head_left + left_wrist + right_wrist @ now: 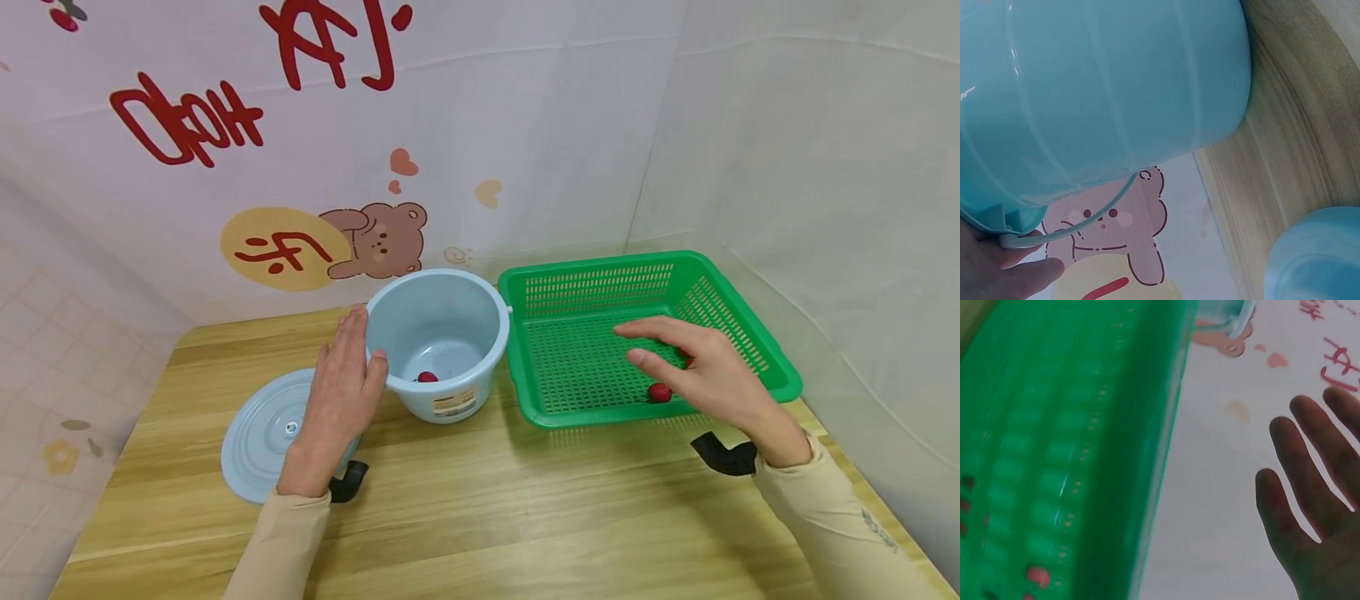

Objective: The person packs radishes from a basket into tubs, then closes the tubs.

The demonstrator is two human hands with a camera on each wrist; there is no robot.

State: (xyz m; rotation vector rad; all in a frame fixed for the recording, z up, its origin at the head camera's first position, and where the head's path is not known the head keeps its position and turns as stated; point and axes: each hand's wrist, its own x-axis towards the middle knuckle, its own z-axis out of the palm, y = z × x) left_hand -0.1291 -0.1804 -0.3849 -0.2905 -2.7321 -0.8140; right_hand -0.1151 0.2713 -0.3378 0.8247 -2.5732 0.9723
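Note:
A light blue bucket (450, 400) stands upright on the wooden table, with a small red round thing (427, 377) lying at its bottom. My left hand (345, 392) is at the bucket's left rim, its fingers fairly straight. In the left wrist view, its fingers (1038, 275) lie next to the bucket's handle (1079, 231) where it joins the rim. My right hand (701, 367) hovers over the right part of a green basket (585, 419), fingers spread and nothing held. Under it in the basket lies another red round thing (660, 392); more red behind the hand is mostly hidden.
A light blue lid (255, 433) lies flat on the table (480, 517), left of the bucket and partly behind my left forearm. A white printed cloth (562, 125) hangs behind the table and down both sides. The basket stands close beside the bucket's right.

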